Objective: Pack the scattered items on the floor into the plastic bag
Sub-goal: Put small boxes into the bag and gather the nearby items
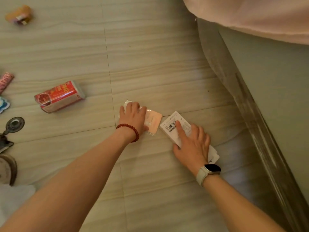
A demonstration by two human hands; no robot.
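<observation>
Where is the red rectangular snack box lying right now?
In the head view, the red rectangular snack box lies on its side on the tiled floor, left of centre, beyond and to the left of the left hand.

The floor is smooth, faintly glossy wood-grain tile. The packet has clear shiny plastic wrap. The box looks like matt white card. The can gleams glossy red.
</observation>
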